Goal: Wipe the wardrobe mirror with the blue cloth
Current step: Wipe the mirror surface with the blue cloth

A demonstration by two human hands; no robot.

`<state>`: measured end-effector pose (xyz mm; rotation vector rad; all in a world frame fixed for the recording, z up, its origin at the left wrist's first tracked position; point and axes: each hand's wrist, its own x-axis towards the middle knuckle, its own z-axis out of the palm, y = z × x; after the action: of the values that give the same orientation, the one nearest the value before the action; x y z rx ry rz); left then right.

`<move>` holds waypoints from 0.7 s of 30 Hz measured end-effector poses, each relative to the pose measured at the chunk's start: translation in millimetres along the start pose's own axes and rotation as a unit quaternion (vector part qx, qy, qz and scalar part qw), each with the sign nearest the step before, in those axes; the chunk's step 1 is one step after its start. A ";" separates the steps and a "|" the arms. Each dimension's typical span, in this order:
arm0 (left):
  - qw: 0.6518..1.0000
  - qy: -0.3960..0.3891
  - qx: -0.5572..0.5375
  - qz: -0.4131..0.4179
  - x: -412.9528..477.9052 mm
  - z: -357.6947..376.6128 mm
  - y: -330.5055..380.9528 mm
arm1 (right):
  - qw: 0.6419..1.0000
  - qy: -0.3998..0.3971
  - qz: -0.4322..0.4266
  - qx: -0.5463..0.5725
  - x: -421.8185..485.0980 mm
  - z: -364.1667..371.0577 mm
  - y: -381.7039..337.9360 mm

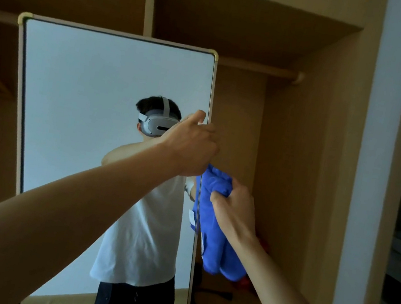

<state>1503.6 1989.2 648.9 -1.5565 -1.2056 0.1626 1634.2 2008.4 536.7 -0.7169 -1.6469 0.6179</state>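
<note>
Tan wood wardrobe [301,142]: open front with bare panels, fills most of the view; a shelf line runs across the top and a vertical divider stands above the mirror.
wardrobe mirror [87,74]: tall, upright, pale frame, standing in the left half of the wardrobe; bottom edge out of view.
reflection [145,222]: person in a white sleeveless top, dark trousers and a white headset, against a pale wall.
white wall strip [376,154]: vertical band right of the wardrobe side panel, with a dark room beyond it.
blue cloth [220,250]: bunched and hanging in folds just right of the mirror's right edge, overlapping that edge; top is in the right grip, lower end hangs free. Some blue also shows reflected in the glass.
left grip [190,144]: bare hand, arm reaching in from lower left; fingers are curled round the mirror's right frame edge at about head height of the reflection, thumb up on the front side. Holding the frame.
right grip [233,210]: bare hand, arm in from lower right, below the left grip and right of the frame; fingers clenched on the top of the blue cloth.
hanging rail [261,69]: horizontal, pale, from behind the mirror's top corner to the right panel.
black cable [213,293]: on the wardrobe floor behind the mirror; can't tell what it belongs to.
red object [244,282]: on the floor, mostly hidden behind the cloth, unidentifiable.
corner cap [25,16]: brass-coloured, at the frame's top left; matching one at top right.
cloth label [202,245]: small white tag on the cloth near the frame edge.
</note>
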 end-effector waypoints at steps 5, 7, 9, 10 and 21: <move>0.998 0.026 0.023 -0.043 10.8 -0.3 -31.8 | 0.999 -0.024 -0.019 0.013 -3.9 -6.0 12.4; 0.998 0.018 0.029 -0.058 13.5 -4.2 -39.3 | 0.999 -0.028 -0.017 -0.006 -5.3 -4.9 19.7; 0.998 0.004 0.034 -0.062 14.4 -4.8 -38.9 | 0.999 -0.029 -0.009 -0.020 -7.1 -1.3 24.9; 0.997 -0.003 0.037 -0.060 14.5 -5.1 -37.6 | 0.999 -0.030 -0.004 -0.021 -5.8 0.3 25.8; 0.999 0.021 0.036 -0.029 21.2 -21.0 -49.4 | 0.994 0.050 -0.074 -0.062 55.1 -10.4 -38.2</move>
<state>1497.9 1985.1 706.1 -1.4543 -1.1976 0.1322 1632.2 2023.7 602.9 -0.6968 -1.6382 0.3699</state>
